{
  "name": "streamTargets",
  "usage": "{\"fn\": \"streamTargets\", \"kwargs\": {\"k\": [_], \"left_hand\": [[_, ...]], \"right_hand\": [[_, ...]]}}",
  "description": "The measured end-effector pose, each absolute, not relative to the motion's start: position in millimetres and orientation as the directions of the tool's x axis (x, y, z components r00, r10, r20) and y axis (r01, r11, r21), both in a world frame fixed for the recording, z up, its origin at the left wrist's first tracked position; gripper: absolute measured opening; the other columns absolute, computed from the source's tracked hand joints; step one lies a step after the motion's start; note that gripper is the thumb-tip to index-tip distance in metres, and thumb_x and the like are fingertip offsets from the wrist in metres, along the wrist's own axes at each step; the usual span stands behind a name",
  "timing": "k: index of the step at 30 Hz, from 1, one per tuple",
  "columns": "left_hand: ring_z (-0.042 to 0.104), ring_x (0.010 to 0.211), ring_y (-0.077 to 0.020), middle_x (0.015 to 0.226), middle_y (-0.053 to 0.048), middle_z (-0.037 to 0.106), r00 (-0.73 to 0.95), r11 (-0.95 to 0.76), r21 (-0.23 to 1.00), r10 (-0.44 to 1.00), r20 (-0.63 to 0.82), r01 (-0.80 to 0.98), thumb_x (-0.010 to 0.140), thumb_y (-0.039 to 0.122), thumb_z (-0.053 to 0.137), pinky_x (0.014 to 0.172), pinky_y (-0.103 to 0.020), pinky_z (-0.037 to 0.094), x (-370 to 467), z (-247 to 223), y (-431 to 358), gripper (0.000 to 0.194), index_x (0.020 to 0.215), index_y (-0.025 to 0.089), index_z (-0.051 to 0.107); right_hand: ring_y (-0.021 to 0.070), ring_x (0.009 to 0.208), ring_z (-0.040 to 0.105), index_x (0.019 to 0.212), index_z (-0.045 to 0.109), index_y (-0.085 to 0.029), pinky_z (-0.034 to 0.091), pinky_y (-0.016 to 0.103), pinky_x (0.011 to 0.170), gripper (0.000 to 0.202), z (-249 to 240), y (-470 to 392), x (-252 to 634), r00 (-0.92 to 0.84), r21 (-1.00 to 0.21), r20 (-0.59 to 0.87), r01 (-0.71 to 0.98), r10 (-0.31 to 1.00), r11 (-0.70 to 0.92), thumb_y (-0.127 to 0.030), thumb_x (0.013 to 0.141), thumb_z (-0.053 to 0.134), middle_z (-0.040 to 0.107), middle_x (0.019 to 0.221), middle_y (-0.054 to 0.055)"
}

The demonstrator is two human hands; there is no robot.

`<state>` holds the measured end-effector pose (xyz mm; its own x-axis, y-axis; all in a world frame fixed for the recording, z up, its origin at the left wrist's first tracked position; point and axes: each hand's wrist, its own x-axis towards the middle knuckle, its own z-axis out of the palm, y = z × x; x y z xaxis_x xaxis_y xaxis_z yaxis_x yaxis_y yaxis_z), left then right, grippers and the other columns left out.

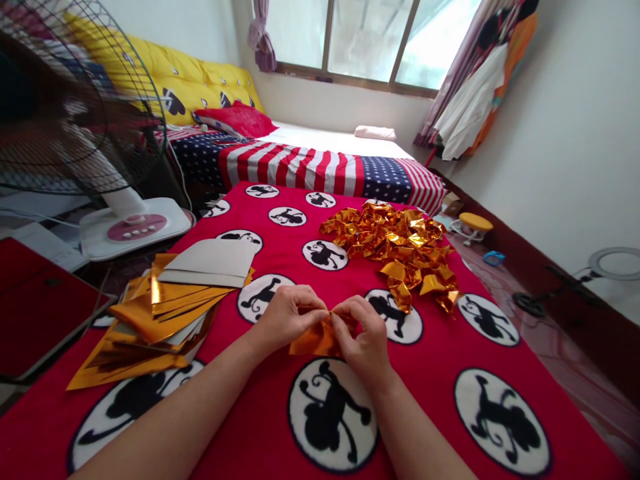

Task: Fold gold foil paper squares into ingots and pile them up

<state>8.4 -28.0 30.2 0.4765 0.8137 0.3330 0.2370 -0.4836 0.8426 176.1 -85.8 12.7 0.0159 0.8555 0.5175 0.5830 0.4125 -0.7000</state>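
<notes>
Between my hands is a sheet of orange-gold foil paper, partly hidden behind the fingers. My left hand is closed, its thumb and fingertips pinching the sheet's upper edge. Just beside it, my right hand pinches the same sheet, and the two sets of fingertips nearly meet. Folds at the pinched spot are too small to make out. To the left lies a stack of gold foil sheets with grey-white backs. A heap of folded gold foil pieces is spread at the far right.
A red cloth with monkey prints covers the table. At the left stands an electric fan, its blades blurred. Behind the table is a bed with a star-and-stripe cover. A yellow stool and a ring-light stand are on the right.
</notes>
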Motion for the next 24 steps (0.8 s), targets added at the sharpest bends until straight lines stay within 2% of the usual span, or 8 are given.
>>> {"fn": "streamTargets", "kwargs": {"k": [6,13,24], "left_hand": [[0.061,0.065,-0.0138,0.070,-0.005,0.068,0.502,-0.516,0.822,0.791,0.351,0.239,0.078,0.019,0.068,0.061,-0.023,0.045,10.1,33.3,-30.5,0.010,0.070,0.017,0.074],[0.062,0.064,-0.0147,0.070,-0.006,0.069,0.536,-0.489,0.841,0.786,0.309,0.232,0.077,0.024,0.068,0.059,-0.023,0.045,3.1,34.4,-24.8,0.012,0.071,0.016,0.075],[0.060,0.065,-0.0140,0.072,-0.005,0.068,0.473,-0.341,0.916,0.856,0.210,0.210,0.077,0.029,0.069,0.057,-0.021,0.044,-6.9,27.9,-16.3,0.016,0.072,0.015,0.074]], "right_hand": [[0.0163,0.071,0.051,0.070,0.055,-0.021,0.040,0.028,0.063,0.013,12.1,-85.2,173.8,0.028,-0.662,0.550,0.624,0.835,0.416,-0.012,0.080,0.056,0.053,0.072,0.001],[0.0147,0.065,0.051,0.068,0.055,-0.021,0.041,0.028,0.061,0.013,10.6,-84.0,176.8,0.032,-0.651,0.566,0.630,0.823,0.423,-0.012,0.077,0.056,0.054,0.068,0.000],[0.0173,0.073,0.056,0.081,0.062,-0.022,0.045,0.031,0.069,0.002,15.0,-84.4,185.0,0.048,-0.727,0.539,0.531,0.841,0.436,-0.022,0.082,0.064,0.060,0.076,0.001]]}}
